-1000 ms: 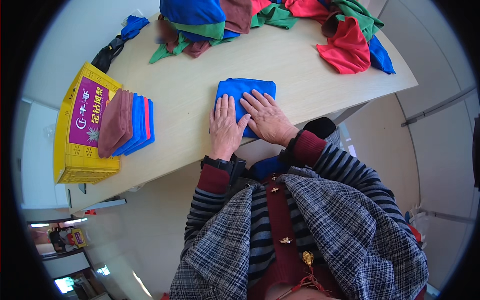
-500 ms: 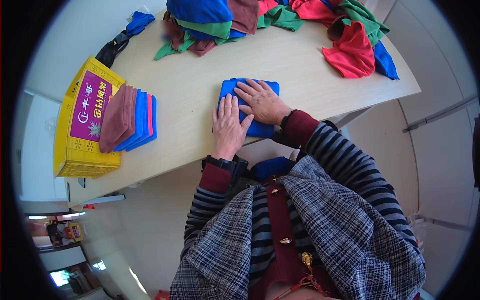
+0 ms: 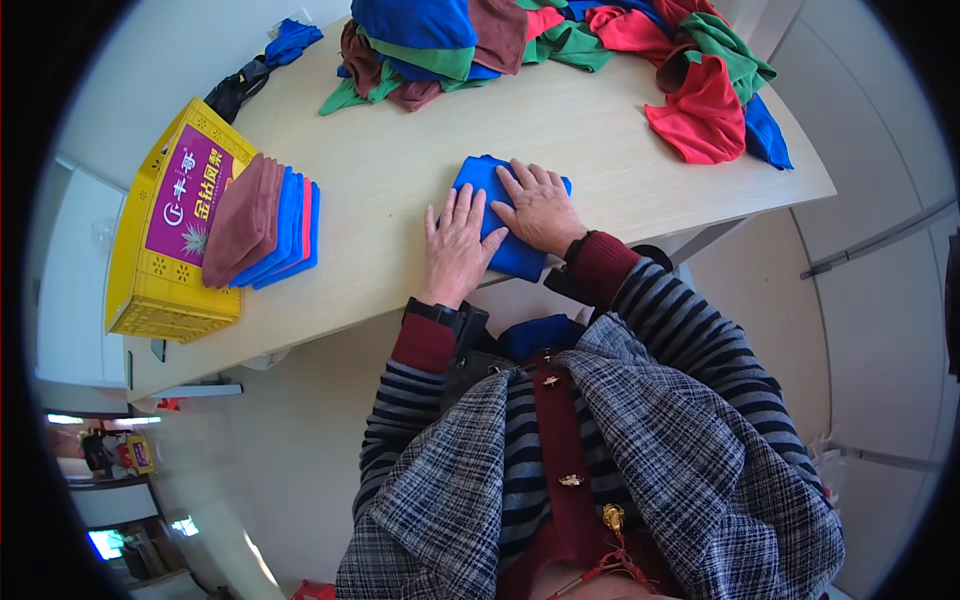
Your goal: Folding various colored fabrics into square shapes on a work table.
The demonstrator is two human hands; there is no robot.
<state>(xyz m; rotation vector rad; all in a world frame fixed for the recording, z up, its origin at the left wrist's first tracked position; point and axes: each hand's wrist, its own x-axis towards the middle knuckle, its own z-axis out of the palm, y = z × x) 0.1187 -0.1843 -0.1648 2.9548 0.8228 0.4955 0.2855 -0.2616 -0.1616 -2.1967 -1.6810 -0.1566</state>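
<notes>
"How is the left hand (image 3: 455, 250) lying?"
"Palm down, fingers pointing forward and slightly apart, thumb angled toward the right hand (image 3: 543, 210)."
"And that one?"
"Palm down too, a little farther out, fingers spread and slanting left."
"The left forearm (image 3: 408, 385)?"
"Reaching nearly straight ahead, while the right forearm (image 3: 685, 305) slants inward."

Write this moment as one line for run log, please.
left hand: palm-down along left edge of folded blue cloth; right hand: flat on its right side; nearby: folded cloths beside yellow box; loose cloths heaped on table
</notes>
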